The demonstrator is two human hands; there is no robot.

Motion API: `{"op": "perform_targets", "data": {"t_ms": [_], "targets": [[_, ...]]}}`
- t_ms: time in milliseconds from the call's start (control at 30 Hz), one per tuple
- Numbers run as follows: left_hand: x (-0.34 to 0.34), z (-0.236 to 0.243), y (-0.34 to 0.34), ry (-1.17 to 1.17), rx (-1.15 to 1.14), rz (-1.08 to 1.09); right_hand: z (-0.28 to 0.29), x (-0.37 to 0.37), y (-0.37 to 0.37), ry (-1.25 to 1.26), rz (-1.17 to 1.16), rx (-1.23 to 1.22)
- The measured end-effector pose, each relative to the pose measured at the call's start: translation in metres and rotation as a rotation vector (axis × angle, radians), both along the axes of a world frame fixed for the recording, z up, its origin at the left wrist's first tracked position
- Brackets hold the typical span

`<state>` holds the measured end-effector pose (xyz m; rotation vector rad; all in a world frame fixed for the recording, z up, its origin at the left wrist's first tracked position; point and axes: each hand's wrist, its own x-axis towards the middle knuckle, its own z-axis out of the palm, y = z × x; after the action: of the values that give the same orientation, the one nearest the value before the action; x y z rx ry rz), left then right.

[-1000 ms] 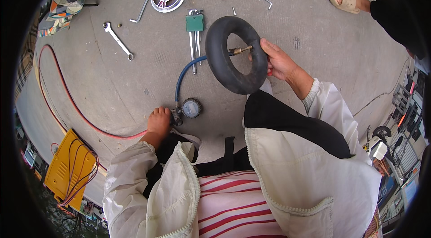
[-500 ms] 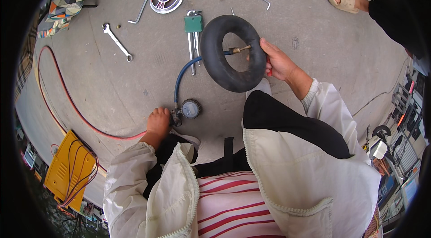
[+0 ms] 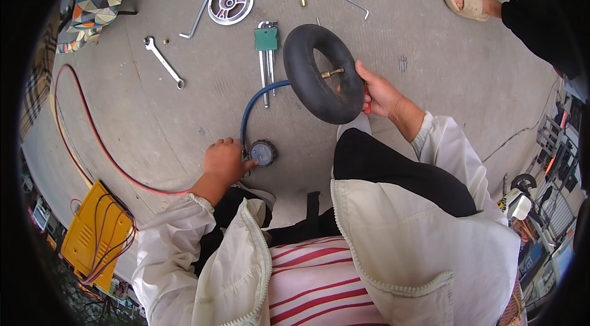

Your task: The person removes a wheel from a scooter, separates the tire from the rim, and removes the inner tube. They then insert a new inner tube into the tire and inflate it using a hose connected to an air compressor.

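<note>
My right hand (image 3: 382,93) grips the right side of a black inner tube (image 3: 302,77), held tilted above the ground. Something red shows between its fingers. From the tube's inner side a brass valve stem (image 3: 335,72) sticks out, with a brass fitting on its end. A blue hose (image 3: 251,104) runs from behind the tube down to a tyre inflator with a round gauge (image 3: 263,153). My left hand (image 3: 224,163) is closed round the inflator's body, its thumb beside the gauge; most of that body is hidden under the fingers.
A green hex key holder (image 3: 266,39), a combination wrench (image 3: 164,63), two wheel rims (image 3: 230,3) and long bent rods lie on the concrete beyond. A red hose (image 3: 114,157) loops at left near a yellow panel (image 3: 97,234). A person's sandalled foot (image 3: 460,0) stands at upper right.
The inner tube has turned slightly and covers more of the hose end. My left hand has shifted up over the inflator, its thumb now by the gauge.
</note>
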<state>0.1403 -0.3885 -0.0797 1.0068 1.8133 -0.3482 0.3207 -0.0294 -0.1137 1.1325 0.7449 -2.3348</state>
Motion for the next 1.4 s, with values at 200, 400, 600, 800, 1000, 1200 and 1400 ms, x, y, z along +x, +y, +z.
{"op": "perform_targets", "data": {"t_ms": [200,400,600,800,1000,1200,1400], "targets": [[0.012,0.055,0.115,-0.713,0.725,1.02,0.01,-0.001,-0.012,-0.032,-0.02,-0.066],[0.036,0.068,0.159,-0.889,0.783,1.354,0.009,0.006,-0.013,-0.031,-0.015,0.022],[0.025,0.074,0.15,-0.908,0.695,1.324,0.034,-0.01,-0.002,0.089,0.143,0.544],[0.042,0.092,0.166,-0.567,0.805,0.771,0.032,-0.019,-0.017,0.105,0.331,0.971],[0.083,0.077,0.166,-0.326,0.911,0.477,0.034,-0.012,-0.026,0.083,0.079,0.782],[0.101,0.06,0.151,-0.183,0.874,0.425,0.028,-0.001,-0.021,-0.028,-0.053,0.616],[0.101,0.057,0.15,-0.181,0.933,0.449,-0.003,0.01,-0.026,-0.092,-0.138,0.438]]}}
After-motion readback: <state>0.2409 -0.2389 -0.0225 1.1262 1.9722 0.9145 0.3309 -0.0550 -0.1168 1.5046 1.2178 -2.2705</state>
